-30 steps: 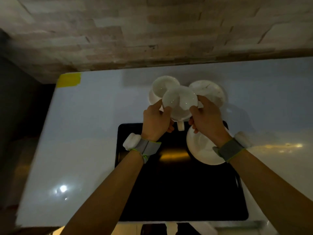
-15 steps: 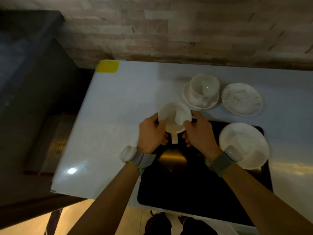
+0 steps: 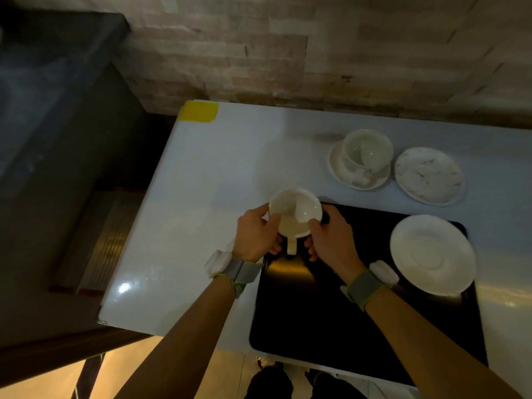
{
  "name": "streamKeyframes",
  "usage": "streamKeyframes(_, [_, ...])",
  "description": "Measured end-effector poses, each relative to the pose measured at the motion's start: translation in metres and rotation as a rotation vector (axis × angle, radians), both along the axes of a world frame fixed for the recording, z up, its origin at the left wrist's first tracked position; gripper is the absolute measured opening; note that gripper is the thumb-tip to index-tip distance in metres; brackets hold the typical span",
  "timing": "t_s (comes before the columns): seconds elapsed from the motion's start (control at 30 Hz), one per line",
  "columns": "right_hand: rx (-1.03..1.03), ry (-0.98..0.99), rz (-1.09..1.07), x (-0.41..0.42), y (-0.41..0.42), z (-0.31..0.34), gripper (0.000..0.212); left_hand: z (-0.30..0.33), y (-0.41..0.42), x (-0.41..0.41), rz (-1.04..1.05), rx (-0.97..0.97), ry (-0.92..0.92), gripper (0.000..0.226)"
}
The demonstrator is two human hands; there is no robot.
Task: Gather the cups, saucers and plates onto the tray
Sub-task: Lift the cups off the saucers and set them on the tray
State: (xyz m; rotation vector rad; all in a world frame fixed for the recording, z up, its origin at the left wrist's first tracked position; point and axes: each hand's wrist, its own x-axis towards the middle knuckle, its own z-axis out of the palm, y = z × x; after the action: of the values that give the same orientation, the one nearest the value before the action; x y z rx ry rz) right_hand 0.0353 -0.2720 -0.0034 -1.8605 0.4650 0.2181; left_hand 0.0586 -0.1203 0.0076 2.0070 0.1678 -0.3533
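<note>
A white cup (image 3: 295, 211), handle toward me, is held over the far left corner of the black tray (image 3: 345, 318). My left hand (image 3: 254, 233) grips its left side and my right hand (image 3: 331, 236) its right side. A white plate (image 3: 431, 254) lies on the tray's far right part. Beyond the tray, a second white cup (image 3: 367, 151) stands on a saucer (image 3: 342, 171), and a marbled saucer (image 3: 429, 175) lies to its right on the white table (image 3: 201, 211).
A brick wall (image 3: 316, 53) runs along the table's far edge. A yellow tape patch (image 3: 198, 110) marks the table's far left corner. A dark counter (image 3: 57, 139) stands to the left, with a gap beside the table.
Both hands have carried the cup away from the other cup and saucers, toward me and to the tray's far left corner. The view has shifted left.
</note>
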Motion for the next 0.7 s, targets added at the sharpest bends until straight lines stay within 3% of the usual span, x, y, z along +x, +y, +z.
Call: streamKeyframes(0.7, [0.090,0.035,-0.013,-0.0013,0.0025,-0.0070,0.040,-0.0043,0.0057,0.0060,0.025,-0.040,0.053,0.044])
